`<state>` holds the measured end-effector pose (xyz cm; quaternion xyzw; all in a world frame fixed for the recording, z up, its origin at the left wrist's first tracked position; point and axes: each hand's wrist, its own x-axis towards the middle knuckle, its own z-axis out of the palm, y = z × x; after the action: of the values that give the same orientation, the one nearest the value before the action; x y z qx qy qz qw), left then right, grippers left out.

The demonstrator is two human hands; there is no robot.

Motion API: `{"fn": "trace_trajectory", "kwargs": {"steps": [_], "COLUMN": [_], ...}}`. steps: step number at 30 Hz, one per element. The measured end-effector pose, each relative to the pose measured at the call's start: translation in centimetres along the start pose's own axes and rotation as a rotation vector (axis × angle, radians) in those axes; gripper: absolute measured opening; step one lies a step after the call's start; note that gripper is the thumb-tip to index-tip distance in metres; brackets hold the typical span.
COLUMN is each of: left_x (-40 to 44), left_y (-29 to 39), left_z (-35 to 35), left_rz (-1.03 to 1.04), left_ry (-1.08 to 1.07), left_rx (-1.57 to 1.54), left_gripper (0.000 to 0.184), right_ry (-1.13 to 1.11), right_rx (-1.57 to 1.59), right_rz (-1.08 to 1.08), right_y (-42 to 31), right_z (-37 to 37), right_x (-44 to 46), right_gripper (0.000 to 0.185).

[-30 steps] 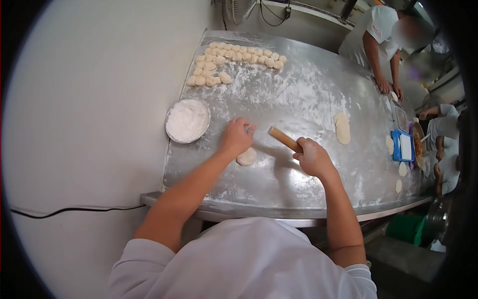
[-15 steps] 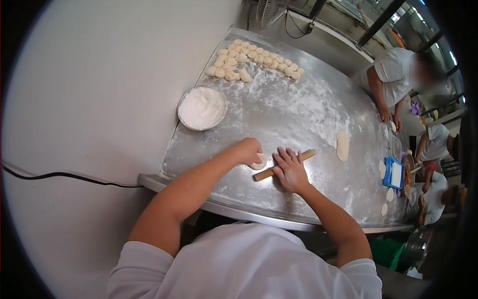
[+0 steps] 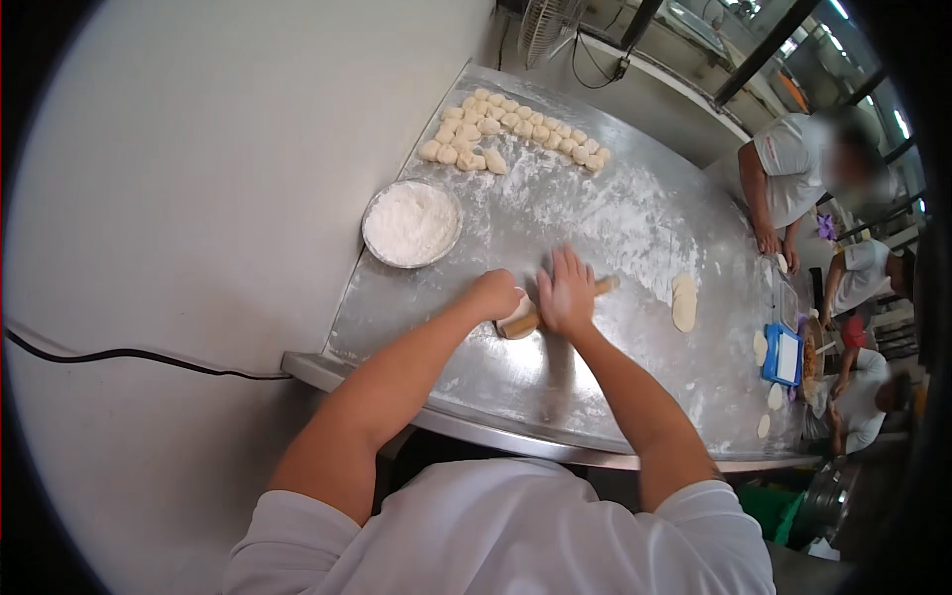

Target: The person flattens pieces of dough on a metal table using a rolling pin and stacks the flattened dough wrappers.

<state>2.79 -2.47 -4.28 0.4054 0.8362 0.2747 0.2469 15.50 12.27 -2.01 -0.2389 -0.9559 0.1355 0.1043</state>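
A small round of dough point(image 3: 515, 309) lies on the floured metal table point(image 3: 466, 372), pinched at its far edge by my left hand point(image 3: 496, 294). My right hand point(image 3: 568, 295) lies flat, fingers stretched out, on top of a wooden rolling pin point(image 3: 526, 324). The pin's left end rests over the dough; its middle is hidden under my palm and its other end shows beyond my fingers. To the right, a few flattened dough pieces point(image 3: 683, 303) lie overlapping on the table.
A metal bowl of flour point(image 3: 412, 224) stands at the left by the wall. Behind it are rows of dough balls point(image 3: 486, 127). At the right are a blue-framed tray point(image 3: 782, 354), more dough rounds and several co-workers, one person point(image 3: 783, 169) leaning over the far edge.
My right hand has pushed the rolling pin left and away from me, so its end now lies over the dough. My left hand keeps its hold on the dough's edge.
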Motion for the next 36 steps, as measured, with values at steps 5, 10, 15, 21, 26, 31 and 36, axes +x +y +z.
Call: {"fn": "trace_trajectory", "kwargs": {"steps": [5, 10, 15, 21, 26, 31, 36], "left_x": [-0.4, -1.5, -1.1, 0.2, -0.5, -1.9, 0.1], "left_y": [0.9, 4.0, 2.0, 1.0, 2.6, 3.7, 0.7], "left_z": [-2.3, -5.3, -4.0, -4.2, -4.8, -4.7, -3.6], "left_rz": [-0.210, -0.173, -0.150, -0.197, -0.106, -0.057, -0.036], "left_ry": [-0.514, -0.408, -0.158, -0.518, -0.521, -0.094, -0.166], "left_rx": [-0.258, 0.046, 0.084, -0.270, -0.015, 0.137, -0.084], "left_gripper": [0.038, 0.039, 0.044, 0.040, 0.039, 0.038, 0.037], "right_ry": [-0.197, -0.203, 0.013, -0.129, -0.195, -0.050, -0.095], "right_rx": [-0.136, -0.200, 0.005, -0.144, -0.171, -0.117, -0.042], "right_rz": [-0.182, -0.105, 0.007, -0.166, -0.127, 0.059, 0.008], "right_y": [4.2, -0.8, -3.2, 4.1, 1.6, -3.3, 0.0], "right_z": [-4.8, -2.2, 1.1, -3.5, -2.8, 1.3, -0.9], "right_x": [-10.6, -1.2, 5.3, -10.3, -4.4, 6.2, -2.6], "right_gripper": [0.052, 0.064, 0.071, 0.050, 0.057, 0.076, 0.066]}}
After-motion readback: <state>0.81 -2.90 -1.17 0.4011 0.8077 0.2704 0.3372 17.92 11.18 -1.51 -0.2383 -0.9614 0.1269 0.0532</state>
